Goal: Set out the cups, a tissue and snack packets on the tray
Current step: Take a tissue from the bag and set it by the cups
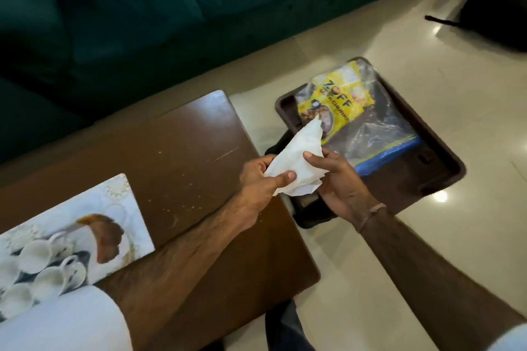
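Pale glossy floor tiles (370, 279) fill the right side of the frame, and over them, just right of center, both hands hold a white tissue (296, 162). It is folded into a rough cone or triangle whose tip points toward the upper right and overlaps the snack packet in view. The left hand (256, 188) grips the tissue's lower left edge, thumb pressed across the front and fingers curled behind. The right hand (339, 182) supports the other side, thumb on top of the paper and fingers wrapped under it (a thin thread band sits at that wrist).

Behind the tissue, a dark brown tray (445, 157) with a raised rim lies on the floor in the right-center of the frame. Inside it rests a yellow snack packet (339, 102) printed with dark lettering, lying over a clear plastic bag (382, 128) with a blue strip along its lower edge. I cannot tell whether the tissue's tip actually touches the packet or just hangs above it.

Left of the tray, a dark wooden table (185, 151) runs diagonally through the middle of the frame, scuffed with pale specks. At its lower left lies a box or board printed with white cups (71, 242); whether any real cups are there I cannot tell. Across the upper left stretches a dark green sofa (128, 8), and a black bag (499, 8) sits on the floor at the upper right.
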Demonstrator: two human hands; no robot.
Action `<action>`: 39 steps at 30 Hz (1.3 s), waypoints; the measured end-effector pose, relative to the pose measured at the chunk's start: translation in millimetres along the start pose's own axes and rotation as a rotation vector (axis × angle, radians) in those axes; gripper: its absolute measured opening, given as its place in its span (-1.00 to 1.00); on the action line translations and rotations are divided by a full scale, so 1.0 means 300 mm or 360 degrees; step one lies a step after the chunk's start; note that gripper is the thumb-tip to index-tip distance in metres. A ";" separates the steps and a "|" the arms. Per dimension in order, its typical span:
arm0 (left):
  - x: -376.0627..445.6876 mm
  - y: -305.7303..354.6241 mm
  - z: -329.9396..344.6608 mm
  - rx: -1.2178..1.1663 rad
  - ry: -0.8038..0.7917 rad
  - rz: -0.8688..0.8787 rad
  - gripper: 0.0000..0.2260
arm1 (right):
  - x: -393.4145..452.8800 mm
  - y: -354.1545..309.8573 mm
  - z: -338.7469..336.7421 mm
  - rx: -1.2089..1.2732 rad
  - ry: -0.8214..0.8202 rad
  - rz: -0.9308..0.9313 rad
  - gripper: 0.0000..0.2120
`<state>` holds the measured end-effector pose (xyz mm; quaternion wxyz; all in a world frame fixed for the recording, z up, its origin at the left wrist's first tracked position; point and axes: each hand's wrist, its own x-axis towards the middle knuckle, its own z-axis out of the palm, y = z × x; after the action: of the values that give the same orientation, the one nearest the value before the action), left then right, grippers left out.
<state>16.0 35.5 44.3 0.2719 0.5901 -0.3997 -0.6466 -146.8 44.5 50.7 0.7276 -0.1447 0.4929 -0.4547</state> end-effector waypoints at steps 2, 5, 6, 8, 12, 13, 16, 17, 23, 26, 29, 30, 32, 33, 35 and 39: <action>-0.039 -0.007 -0.102 -0.0146 0.0057 -0.0067 -0.73 | 0.018 0.028 0.084 -0.0116 -0.0084 0.0026 -0.59; -0.114 -0.033 -0.277 -0.0364 0.0123 -0.0148 -0.67 | 0.031 0.099 0.228 -0.0372 -0.0176 0.0038 -0.61; -0.142 -0.045 -0.333 -0.0397 0.0143 -0.0165 -0.68 | 0.032 0.127 0.276 -0.0440 -0.0200 0.0044 -0.61; -0.197 -0.076 -0.434 -0.0397 0.0192 -0.0155 -0.73 | 0.030 0.183 0.363 -0.0515 -0.0247 0.0070 -0.59; -0.305 -0.167 -0.620 -0.0412 0.0353 -0.0156 -0.80 | 0.031 0.324 0.513 -0.0617 -0.0359 0.0137 -0.68; -0.331 -0.197 -0.660 -0.0441 0.0408 -0.0178 -0.81 | 0.033 0.366 0.545 -0.0654 -0.0396 0.0161 -0.68; -0.402 -0.289 -0.753 -0.0575 0.0575 -0.0269 -0.68 | 0.038 0.485 0.623 -0.0718 -0.0513 0.0335 -0.56; -0.421 -0.317 -0.774 -0.0624 0.0625 -0.0296 -0.65 | 0.040 0.516 0.637 -0.0721 -0.0566 0.0410 -0.49; -0.526 -0.468 -0.907 -0.0985 0.0715 -0.0314 -0.74 | 0.008 0.726 0.748 -0.1236 -0.0357 0.0271 -0.44; -0.560 -0.510 -0.939 -0.1002 0.0746 -0.0214 -0.79 | -0.014 0.810 0.793 -0.1399 -0.0232 0.0257 -0.65; -0.584 -0.537 -0.955 -0.0839 0.0780 -0.0180 -0.83 | -0.025 0.845 0.829 -0.1079 -0.0227 0.0504 -0.72; -0.589 -0.547 -0.959 -0.0751 0.0788 -0.0183 -0.85 | -0.025 0.853 0.841 -0.0963 -0.0243 0.0585 -0.73; -0.595 -0.567 -0.969 -0.0623 0.0794 -0.0214 -0.87 | -0.017 0.871 0.867 -0.0919 -0.0277 0.0650 -0.69; -0.596 -0.581 -0.978 -0.0591 0.0800 -0.0236 -0.88 | -0.010 0.886 0.879 -0.0975 -0.0283 0.0658 -0.64; -0.595 -0.611 -0.995 -0.0573 0.0828 -0.0297 -0.88 | 0.004 0.915 0.899 -0.1071 -0.0253 0.0666 -0.60; -0.593 -0.664 -1.026 -0.0815 0.0964 -0.0516 -0.78 | 0.034 0.975 0.916 -0.0927 -0.0132 0.0691 -0.64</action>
<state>369.4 227.7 -20.8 0.4096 0.7219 -0.0304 -0.5569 239.2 130.4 -18.2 0.7547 -0.2561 0.5911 -0.1238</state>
